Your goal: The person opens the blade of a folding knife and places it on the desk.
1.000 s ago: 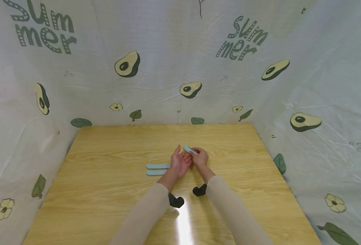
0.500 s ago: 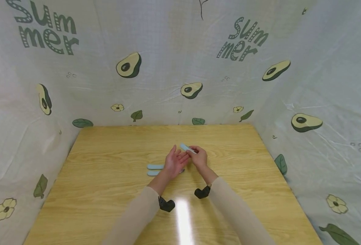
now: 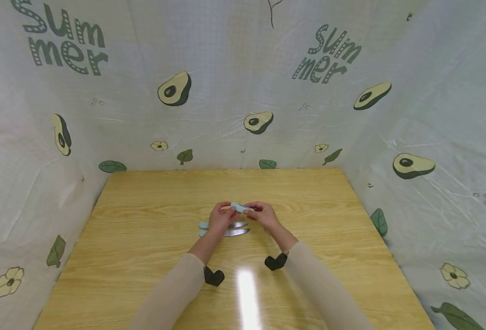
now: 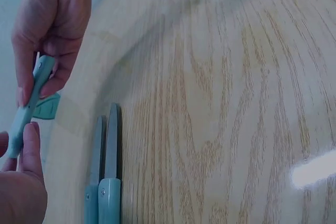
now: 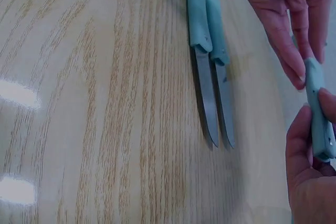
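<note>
In the head view, my left hand [image 3: 219,218] and right hand [image 3: 265,214] meet over the table around a knife [image 3: 238,207] with a light-blue handle. My right thumb and fingers grip the handle [image 5: 317,108] near its riveted end, and most of the blade is hidden by that hand. At the other end, my left fingers and thumb pinch the handle [image 4: 25,111]. Below the hands, two matching knives lie side by side, a nearer knife [image 5: 198,19] and a farther knife [image 5: 216,30]. Their blades point right in the head view, and my left hand partly covers them.
The wooden table [image 3: 144,256] meets a printed sheet [image 3: 210,128] at the back and sides. Black wrist cameras hang below each forearm, the left camera [image 3: 214,277] and the right camera [image 3: 275,262]. Bright glare [image 3: 248,293] falls on the near tabletop.
My left hand, earlier spread palm-up beside the knife, has moved left, turned over and taken hold of the handle's end. The held knife has come slightly left and lower; the two lying blades now show.
</note>
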Available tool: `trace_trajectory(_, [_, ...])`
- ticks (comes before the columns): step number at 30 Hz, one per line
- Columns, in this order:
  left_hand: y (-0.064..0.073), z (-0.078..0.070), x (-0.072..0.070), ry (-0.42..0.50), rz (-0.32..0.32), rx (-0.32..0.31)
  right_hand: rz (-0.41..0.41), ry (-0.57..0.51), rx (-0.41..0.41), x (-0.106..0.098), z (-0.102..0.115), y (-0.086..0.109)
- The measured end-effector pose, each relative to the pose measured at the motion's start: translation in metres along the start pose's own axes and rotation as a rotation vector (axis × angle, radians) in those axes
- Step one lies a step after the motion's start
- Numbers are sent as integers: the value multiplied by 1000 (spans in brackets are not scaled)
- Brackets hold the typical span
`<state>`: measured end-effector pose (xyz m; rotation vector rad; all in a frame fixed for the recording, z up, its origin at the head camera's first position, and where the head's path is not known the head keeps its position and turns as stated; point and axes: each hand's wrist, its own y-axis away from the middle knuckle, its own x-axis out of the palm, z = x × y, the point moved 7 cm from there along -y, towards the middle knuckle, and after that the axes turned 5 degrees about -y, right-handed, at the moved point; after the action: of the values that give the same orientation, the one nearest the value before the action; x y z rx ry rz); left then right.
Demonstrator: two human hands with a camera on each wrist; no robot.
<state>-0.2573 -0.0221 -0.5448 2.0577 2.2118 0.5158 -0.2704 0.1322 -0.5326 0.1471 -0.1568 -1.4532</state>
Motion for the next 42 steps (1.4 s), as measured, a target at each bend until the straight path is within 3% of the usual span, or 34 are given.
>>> trace_trajectory(5, [0,1,-7,-24,-24,44,73,-3,28,5,-2,1])
trace_trajectory(11, [4,0,-9,20,43,46,83,-22,64,7,-4,1])
trace_trajectory(16, [9,0,-17,-1,112,24,140,-5,72,12,-4,2])
trace_trajectory(25, [12,-3,-28,-221,197,38,283,157,-18,25,5,7])
trace_trajectory(34, [19,-4,-35,-259,255,35,288,282,-110,38,31,23])
trace_trajectory(42, [21,-5,-40,-225,263,36,250,319,-140,38,17,12])
